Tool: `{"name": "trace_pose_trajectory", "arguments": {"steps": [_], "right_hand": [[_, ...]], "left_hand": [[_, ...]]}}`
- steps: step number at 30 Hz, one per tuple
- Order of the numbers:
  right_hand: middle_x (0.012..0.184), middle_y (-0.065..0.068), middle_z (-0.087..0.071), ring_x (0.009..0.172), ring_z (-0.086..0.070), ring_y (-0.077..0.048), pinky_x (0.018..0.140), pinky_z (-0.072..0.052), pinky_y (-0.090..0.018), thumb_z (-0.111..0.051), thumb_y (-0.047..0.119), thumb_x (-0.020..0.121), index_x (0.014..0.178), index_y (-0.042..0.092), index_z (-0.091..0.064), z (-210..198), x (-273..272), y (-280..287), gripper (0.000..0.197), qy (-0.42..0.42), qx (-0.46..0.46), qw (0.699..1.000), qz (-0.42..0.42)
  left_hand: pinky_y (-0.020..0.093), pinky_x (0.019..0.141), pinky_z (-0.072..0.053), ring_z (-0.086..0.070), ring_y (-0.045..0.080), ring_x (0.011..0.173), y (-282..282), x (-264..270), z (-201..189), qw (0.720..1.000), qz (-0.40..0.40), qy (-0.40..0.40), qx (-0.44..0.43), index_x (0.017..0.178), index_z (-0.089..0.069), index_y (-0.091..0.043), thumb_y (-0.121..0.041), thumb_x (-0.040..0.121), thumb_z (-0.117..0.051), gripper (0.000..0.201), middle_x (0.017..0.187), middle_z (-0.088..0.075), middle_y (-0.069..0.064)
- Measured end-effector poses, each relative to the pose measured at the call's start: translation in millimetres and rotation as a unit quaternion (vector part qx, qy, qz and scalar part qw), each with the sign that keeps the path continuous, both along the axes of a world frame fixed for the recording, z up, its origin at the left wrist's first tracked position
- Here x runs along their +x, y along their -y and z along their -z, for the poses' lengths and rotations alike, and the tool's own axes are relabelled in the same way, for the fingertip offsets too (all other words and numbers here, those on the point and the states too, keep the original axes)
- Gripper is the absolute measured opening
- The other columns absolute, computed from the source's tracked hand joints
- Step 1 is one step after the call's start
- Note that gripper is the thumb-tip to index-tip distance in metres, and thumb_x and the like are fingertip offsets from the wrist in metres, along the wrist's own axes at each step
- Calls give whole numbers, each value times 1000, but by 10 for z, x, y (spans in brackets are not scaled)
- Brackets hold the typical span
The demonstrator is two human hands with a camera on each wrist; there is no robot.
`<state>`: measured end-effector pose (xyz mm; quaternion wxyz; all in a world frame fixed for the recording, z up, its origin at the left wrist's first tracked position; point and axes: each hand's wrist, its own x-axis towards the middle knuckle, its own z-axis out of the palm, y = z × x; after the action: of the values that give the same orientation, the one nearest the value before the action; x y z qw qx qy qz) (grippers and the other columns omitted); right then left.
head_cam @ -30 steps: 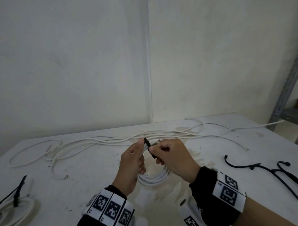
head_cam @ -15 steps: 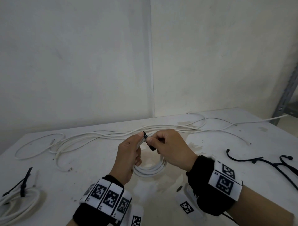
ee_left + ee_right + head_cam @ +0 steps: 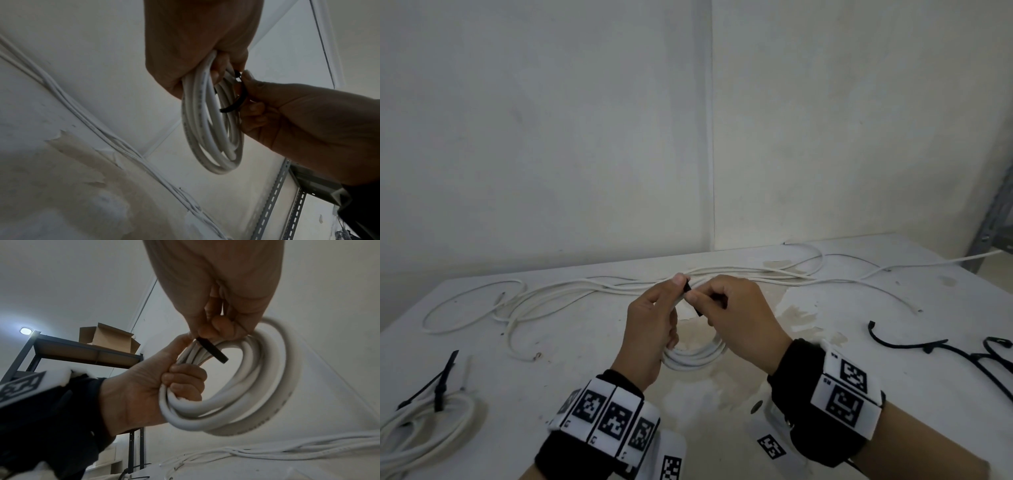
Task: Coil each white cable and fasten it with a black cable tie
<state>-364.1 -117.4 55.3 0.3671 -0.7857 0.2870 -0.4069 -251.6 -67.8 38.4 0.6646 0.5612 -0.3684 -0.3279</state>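
My left hand (image 3: pixel 654 325) grips a small coil of white cable (image 3: pixel 698 356) above the middle of the table; the coil (image 3: pixel 236 394) hangs as a ring below the fingers (image 3: pixel 185 382). A black cable tie (image 3: pixel 211 350) lies across the top of the coil. My right hand (image 3: pixel 732 308) pinches that tie between thumb and fingers, close against the left thumb. In the left wrist view the tie (image 3: pixel 236 104) curves beside the coil (image 3: pixel 207 126). Where the tie wraps the strands is hidden by the fingers.
Loose white cables (image 3: pixel 571 291) sprawl across the back of the white table (image 3: pixel 893 342). A tied white coil (image 3: pixel 424 421) with a black tie lies at the front left. Spare black ties (image 3: pixel 928 346) lie at the right. A metal shelf (image 3: pixel 82 350) holds a cardboard box.
Both hands have risen a little with the coil and stayed together. The right hand's fingers have shifted along the black tie.
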Motion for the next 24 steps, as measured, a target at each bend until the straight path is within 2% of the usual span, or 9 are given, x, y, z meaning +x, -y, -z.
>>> {"name": "trace_pose_trajectory", "arguments": {"steps": [1, 3, 5, 8, 15, 18, 20, 22, 24], "right_hand": [[64, 1, -54, 57, -46, -7, 60, -41, -24, -63, 17, 86, 74, 1, -66, 10, -3, -11, 20, 6, -7, 1000, -1], [65, 8, -48, 60, -47, -3, 58, -37, -13, -62, 15, 86, 78, 1, -68, 33, -10, -35, 17, -1, -37, 999, 2], [67, 11, -41, 65, -47, 5, 61, -35, -10, -61, 10, 87, 80, -2, -67, 65, -19, -40, 15, -6, -61, 998, 0], [68, 9, -41, 65, -46, 0, 61, -34, -11, -59, 7, 87, 78, -1, -65, 79, -29, -40, 13, 9, -67, 998, -5], [62, 10, -47, 61, -47, -4, 57, -35, -13, -62, 13, 86, 60, 30, -48, 103, 39, -103, 34, 70, -49, 995, 53], [62, 3, -56, 59, -48, -5, 56, -37, -13, -69, 16, 81, 61, 21, -60, 72, 14, -130, 23, 85, -21, 995, 41], [58, -1, -56, 53, -45, -5, 53, -36, -13, -73, 18, 77, 60, 17, -60, 32, -43, -123, 22, 111, 14, 993, 43], [56, 4, -48, 51, -41, -4, 51, -33, -11, -72, 17, 78, 61, 21, -57, -9, -105, -94, 23, 138, 25, 989, 56], [67, 6, -49, 59, -44, -2, 57, -36, -10, -66, 18, 83, 72, 24, -60, -68, -135, -62, 14, 113, 10, 992, 48]], "left_hand": [[18, 38, -27, -25, 9, 38, 1, 8, -7, 1000, -7, -4, -6, 83, -69, -14, -34, 91, -53, 28, 44, -28, -4], [18, 37, -26, -25, 8, 37, 0, 27, -26, 1000, -16, -17, -14, 86, -69, -11, -35, 90, -53, 29, 43, -27, -6], [18, 37, -25, -24, 8, 37, -12, 39, -53, 1000, -16, -15, -15, 87, -69, -10, -35, 90, -53, 30, 43, -26, -6], [19, 38, -25, -25, 8, 37, -44, 24, -83, 1000, -13, 0, -10, 83, -70, -14, -31, 90, -53, 25, 44, -27, -4], [20, 40, -25, -26, 9, 38, -57, -72, -74, 1000, -11, 7, -2, 82, -69, -13, -31, 89, -55, 24, 43, -30, -5], [21, 39, -25, -25, 10, 38, -69, -40, -82, 1000, -10, 21, 4, 85, -70, -13, -32, 88, -57, 23, 42, -29, -4], [20, 40, -24, -25, 10, 38, -86, -14, -79, 1000, -7, 26, 10, 87, -71, -15, -31, 87, -58, 20, 41, -29, -5], [20, 41, -23, -24, 10, 37, -109, 11, -77, 1000, -3, 28, 14, 88, -71, -16, -31, 86, -59, 19, 41, -28, -4], [20, 41, -23, -23, 10, 38, -126, 14, -69, 999, 8, 34, 19, 90, -72, -16, -31, 85, -61, 19, 43, -27, -3]]}}
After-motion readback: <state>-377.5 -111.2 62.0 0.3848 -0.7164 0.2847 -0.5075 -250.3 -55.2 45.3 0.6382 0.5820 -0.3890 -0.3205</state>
